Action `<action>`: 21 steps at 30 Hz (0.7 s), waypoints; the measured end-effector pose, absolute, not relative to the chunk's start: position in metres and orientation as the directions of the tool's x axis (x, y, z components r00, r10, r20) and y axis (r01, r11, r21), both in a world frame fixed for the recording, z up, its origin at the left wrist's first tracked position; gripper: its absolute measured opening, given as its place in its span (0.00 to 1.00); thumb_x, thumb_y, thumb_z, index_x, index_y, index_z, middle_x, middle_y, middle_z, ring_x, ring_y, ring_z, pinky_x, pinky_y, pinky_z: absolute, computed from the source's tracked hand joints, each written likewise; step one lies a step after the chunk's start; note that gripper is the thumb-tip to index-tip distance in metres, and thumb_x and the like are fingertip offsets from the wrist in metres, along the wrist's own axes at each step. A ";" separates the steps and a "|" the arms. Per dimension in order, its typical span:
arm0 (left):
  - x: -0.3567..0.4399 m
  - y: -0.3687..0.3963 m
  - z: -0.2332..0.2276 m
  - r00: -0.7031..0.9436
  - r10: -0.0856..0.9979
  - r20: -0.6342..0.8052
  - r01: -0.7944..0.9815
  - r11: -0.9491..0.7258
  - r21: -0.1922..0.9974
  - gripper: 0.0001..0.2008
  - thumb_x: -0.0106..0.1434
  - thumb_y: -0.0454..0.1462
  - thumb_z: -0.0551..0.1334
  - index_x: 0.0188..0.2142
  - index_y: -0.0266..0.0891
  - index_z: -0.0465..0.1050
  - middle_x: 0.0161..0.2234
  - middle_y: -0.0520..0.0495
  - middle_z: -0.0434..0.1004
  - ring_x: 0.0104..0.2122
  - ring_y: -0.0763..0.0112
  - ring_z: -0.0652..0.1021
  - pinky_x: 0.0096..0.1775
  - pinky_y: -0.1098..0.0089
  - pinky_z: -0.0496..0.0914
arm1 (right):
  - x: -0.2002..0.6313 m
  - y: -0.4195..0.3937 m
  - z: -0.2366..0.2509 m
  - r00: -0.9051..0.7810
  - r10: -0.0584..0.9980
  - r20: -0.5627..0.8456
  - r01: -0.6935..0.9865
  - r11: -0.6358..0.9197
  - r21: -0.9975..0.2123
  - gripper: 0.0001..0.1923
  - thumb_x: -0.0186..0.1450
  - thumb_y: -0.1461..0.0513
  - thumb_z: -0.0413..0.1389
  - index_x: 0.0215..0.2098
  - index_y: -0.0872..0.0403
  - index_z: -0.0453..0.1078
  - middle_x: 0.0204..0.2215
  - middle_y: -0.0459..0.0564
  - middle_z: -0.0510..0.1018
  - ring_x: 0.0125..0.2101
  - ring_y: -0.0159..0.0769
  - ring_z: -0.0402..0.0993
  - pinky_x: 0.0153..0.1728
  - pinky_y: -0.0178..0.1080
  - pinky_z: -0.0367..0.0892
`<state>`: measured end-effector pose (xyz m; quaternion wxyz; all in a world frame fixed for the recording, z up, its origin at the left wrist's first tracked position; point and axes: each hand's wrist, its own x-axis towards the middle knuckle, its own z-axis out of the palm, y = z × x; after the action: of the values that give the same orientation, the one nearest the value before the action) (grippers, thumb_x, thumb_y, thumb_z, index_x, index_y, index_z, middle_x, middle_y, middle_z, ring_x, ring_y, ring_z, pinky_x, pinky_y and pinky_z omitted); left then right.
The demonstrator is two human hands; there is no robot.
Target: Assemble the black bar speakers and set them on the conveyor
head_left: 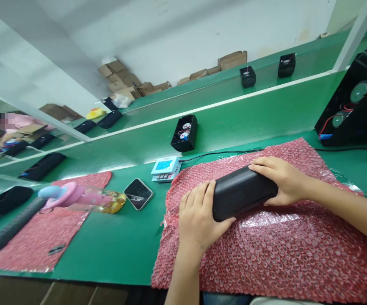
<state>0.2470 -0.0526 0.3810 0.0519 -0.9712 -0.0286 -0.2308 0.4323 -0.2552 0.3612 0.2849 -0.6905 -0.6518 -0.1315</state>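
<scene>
1. Gripping a black speaker [242,192] at both ends, the two hands hold it lying on its side on pink bubble wrap [266,250].
2. Left hand [197,214] has its fingers curled over the near end.
3. Right hand [280,180] wraps its fingers over the far end.
4. Beside the wrap on the green bench [120,245] lie a phone [138,193] and a small meter [166,168].
5. An open speaker shell [185,133] stands behind them.

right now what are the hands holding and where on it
Both grip a black oblong speaker lying on pink bubble wrap: left hand on its near-left end, right hand over its far-right end.
</scene>
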 end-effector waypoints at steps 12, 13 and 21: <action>0.223 -0.058 0.344 0.687 -0.088 0.721 0.012 -0.991 -0.132 0.19 0.52 0.42 0.69 0.43 0.42 0.72 0.48 0.34 0.75 0.55 0.48 0.69 0.53 0.49 0.63 | 0.433 -0.255 0.357 0.166 0.830 0.533 0.959 -0.009 -0.284 0.44 0.50 0.52 0.63 0.61 0.57 0.53 0.52 0.63 0.66 0.51 0.52 0.64 0.49 0.53 0.64; 0.224 -0.059 0.344 0.696 -0.084 0.713 0.013 -0.992 -0.129 0.19 0.53 0.42 0.69 0.44 0.43 0.72 0.48 0.35 0.75 0.56 0.49 0.69 0.54 0.50 0.62 | 0.432 -0.255 0.357 0.168 0.830 0.531 0.958 -0.010 -0.286 0.44 0.51 0.53 0.62 0.61 0.56 0.53 0.52 0.63 0.66 0.52 0.52 0.64 0.50 0.53 0.64; 0.224 -0.059 0.344 0.682 -0.075 0.727 0.009 -0.994 -0.112 0.18 0.52 0.42 0.69 0.43 0.43 0.73 0.47 0.37 0.76 0.55 0.50 0.70 0.54 0.51 0.61 | 0.429 -0.257 0.357 0.191 0.832 0.521 0.955 -0.034 -0.296 0.44 0.52 0.54 0.62 0.63 0.54 0.51 0.53 0.62 0.65 0.51 0.53 0.64 0.49 0.53 0.66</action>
<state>0.2241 -0.0586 0.3439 0.0532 -0.9155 0.0180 -0.3983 0.4286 -0.2567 0.3567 0.2986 -0.7116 -0.6277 -0.1027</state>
